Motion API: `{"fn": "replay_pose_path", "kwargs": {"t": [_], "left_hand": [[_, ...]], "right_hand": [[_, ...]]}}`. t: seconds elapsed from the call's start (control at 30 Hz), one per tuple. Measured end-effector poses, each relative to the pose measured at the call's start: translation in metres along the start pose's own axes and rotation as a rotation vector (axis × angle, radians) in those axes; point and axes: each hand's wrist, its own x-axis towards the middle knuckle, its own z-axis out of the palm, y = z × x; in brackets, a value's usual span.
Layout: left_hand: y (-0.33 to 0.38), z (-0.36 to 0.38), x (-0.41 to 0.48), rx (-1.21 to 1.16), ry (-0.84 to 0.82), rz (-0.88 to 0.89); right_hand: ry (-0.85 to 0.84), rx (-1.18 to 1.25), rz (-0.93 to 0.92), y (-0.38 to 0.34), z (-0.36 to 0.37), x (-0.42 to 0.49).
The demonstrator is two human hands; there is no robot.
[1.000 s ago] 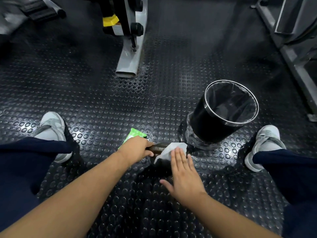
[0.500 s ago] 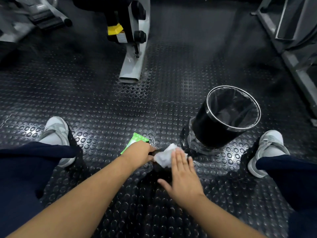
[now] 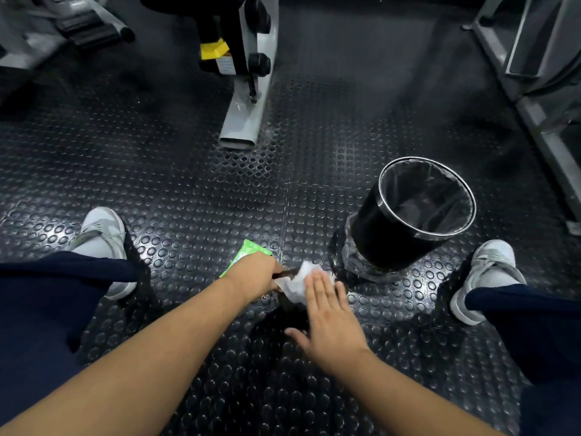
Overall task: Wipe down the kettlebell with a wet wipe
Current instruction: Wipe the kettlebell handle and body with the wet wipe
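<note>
Head: right hand (image 3: 330, 322) flat on wipe (image 3: 297, 283); left hand (image 3: 256, 273) gripping kettlebell handle (image 3: 287, 274).

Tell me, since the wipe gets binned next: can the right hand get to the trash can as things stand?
Probably yes. The trash can stands just beyond the right hand, tilted with its mouth open, and only bare floor lies between them.

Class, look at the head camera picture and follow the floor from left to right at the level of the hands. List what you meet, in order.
Left shoe → green wipe packet → left hand → white wet wipe → black waste bin → right shoe.
</note>
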Motion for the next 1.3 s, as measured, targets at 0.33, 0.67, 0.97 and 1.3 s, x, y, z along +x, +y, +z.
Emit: {"fn": "replay_pose_path", "kwargs": {"t": [0.33,0.67,0.97,1.3], "left_hand": [[-0.003,0.003,0.003,-0.025,0.004,0.039],[-0.006,0.006,0.005,-0.021,0.032,0.05],[-0.007,0.008,0.008,-0.054,-0.006,0.026],[-0.005,0.006,0.005,-0.015,-0.01,0.022]], "right_hand": [[0.12,0.099,0.11,-0.002,-0.017,0.006],[0.097,-0.022,-0.047,-0.018,-0.011,0.007],[0.061,0.109,0.15,0.01,-0.007,0.011],[0.071,0.08,-0.056,-0.024,0.006,0.007]]}}
